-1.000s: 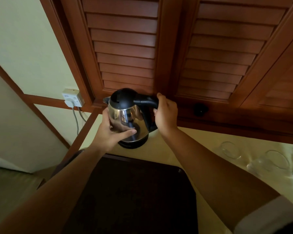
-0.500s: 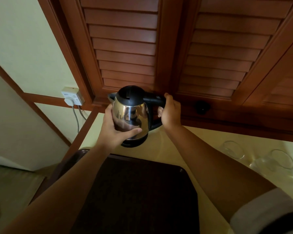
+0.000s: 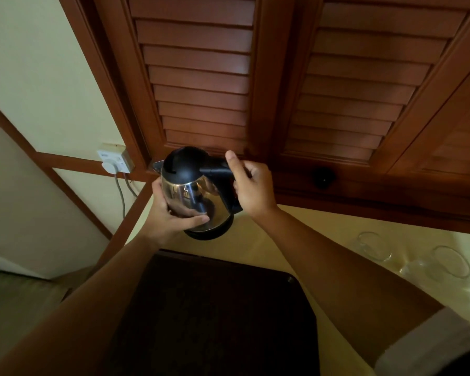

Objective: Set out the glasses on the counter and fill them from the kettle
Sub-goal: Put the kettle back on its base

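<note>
Left hand cups the kettle, fingers curled round its steel body. Right hand grips the black handle, thumb extended along the top. Beyond the fingers: shutters; left of them, a socket. Below the hands: counter, dark tray. Glasses lie right of the right hand. Versus 0.5 s ago, the kettle sits slightly lower and tilted further.

— Where does the view look from?
— One head camera, above and behind the hands, facing forward and down along both forearms.
— How near?
— Close; the desk lies under the hands, louvred doors just beyond them.
</note>
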